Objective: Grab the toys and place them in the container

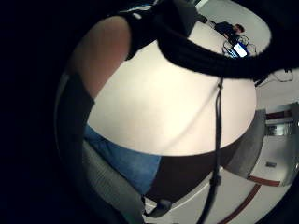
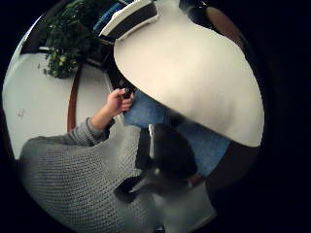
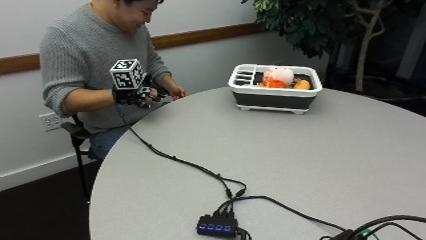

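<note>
- Toys (image 3: 281,78) are seen lying in the container (image 3: 274,98), on the table (image 3: 279,160).
- Right hand (image 3: 136,95) is held at the table's edge, well apart from the container; finger state cannot be told.

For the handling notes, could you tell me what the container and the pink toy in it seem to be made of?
The container looks like hard plastic: smooth white rim, dark walls, moulded slots at one end. The pink toy seems to be soft plush, rounded and matte, though it is too small to be sure.
</note>
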A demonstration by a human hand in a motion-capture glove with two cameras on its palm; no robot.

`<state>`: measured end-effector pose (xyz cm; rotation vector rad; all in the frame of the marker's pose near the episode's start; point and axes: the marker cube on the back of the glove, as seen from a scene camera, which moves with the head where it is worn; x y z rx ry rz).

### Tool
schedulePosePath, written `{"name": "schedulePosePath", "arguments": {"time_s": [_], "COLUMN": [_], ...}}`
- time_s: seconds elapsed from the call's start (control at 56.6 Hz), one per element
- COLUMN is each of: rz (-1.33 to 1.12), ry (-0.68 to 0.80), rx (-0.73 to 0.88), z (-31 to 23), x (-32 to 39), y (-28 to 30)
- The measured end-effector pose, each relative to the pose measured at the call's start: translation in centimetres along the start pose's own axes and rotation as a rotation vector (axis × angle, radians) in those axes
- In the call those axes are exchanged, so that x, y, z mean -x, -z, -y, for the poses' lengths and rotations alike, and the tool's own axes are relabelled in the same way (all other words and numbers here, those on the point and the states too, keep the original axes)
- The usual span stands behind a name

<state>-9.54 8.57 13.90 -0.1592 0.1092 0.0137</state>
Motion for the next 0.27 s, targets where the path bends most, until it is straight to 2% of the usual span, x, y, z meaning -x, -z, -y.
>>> {"name": "schedulePosePath", "arguments": {"time_s": [0.265], "rz": [-0.004], "ry": [-0.054], "rx": [-0.014], "z": [0.62], "x": [-1.05], "y": [0.12]}}
